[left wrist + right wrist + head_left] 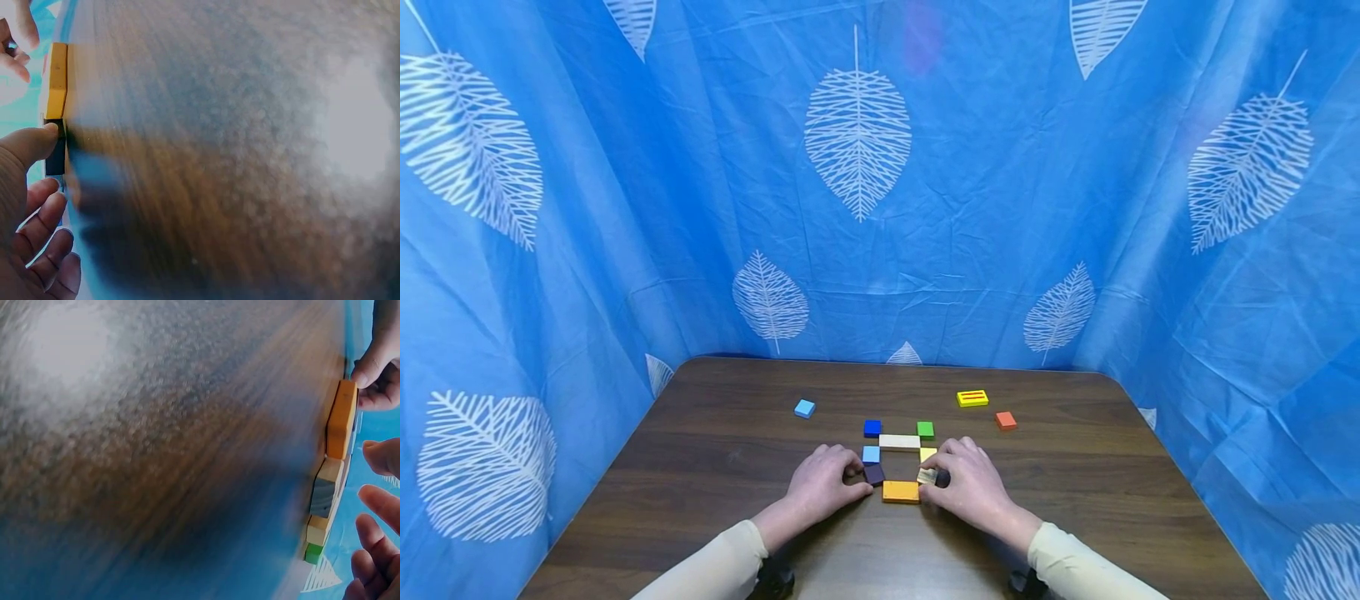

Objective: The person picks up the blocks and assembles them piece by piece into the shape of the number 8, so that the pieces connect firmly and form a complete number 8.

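Note:
Small coloured blocks form a ring on the table. At its near left corner, my left hand (pixel 823 483) pinches a dark purple block (pixel 874 475) between thumb and finger; the left wrist view shows the thumb on this dark block (pixel 55 153). An orange block (pixel 900 492) lies at the near side, between the hands. My right hand (pixel 968 485) hovers by a pale block (pixel 927 476) with a grey side (pixel 324 495). In the right wrist view its thumb and fingers (pixel 380 500) are spread, apart from the blocks. A pale yellow block (pixel 928 454) lies just beyond, partly hidden.
The ring continues with a light blue block (pixel 871 454), a dark blue block (pixel 872 428), a long cream block (pixel 899 442) and a green block (pixel 925 430). Farther out lie another light blue block (pixel 805 408), a yellow red-striped block (pixel 972 398) and a red-orange block (pixel 1006 421). A blue curtain (pixel 955 217) surrounds the table.

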Demonstrator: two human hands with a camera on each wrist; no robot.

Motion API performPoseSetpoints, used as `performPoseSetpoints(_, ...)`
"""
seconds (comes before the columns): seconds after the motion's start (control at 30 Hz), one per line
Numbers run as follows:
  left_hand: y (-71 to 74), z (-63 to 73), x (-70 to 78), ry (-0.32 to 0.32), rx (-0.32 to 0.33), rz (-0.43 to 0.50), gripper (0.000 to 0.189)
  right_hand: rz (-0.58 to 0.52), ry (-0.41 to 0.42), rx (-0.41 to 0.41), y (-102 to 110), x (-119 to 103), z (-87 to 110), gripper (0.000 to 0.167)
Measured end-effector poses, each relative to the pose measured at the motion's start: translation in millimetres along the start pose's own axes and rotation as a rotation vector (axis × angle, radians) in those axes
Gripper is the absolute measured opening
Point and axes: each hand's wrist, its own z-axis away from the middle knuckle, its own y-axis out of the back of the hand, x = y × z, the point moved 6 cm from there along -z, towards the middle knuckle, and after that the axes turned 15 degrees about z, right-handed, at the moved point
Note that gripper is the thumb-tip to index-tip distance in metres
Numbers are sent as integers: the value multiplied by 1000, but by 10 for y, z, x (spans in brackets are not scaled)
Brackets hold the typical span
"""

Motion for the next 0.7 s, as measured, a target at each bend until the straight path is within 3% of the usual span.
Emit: performPoseSetpoints(0.7,341,5,-23,25,75,39,34,-62,-87,42,116,224,27,31)
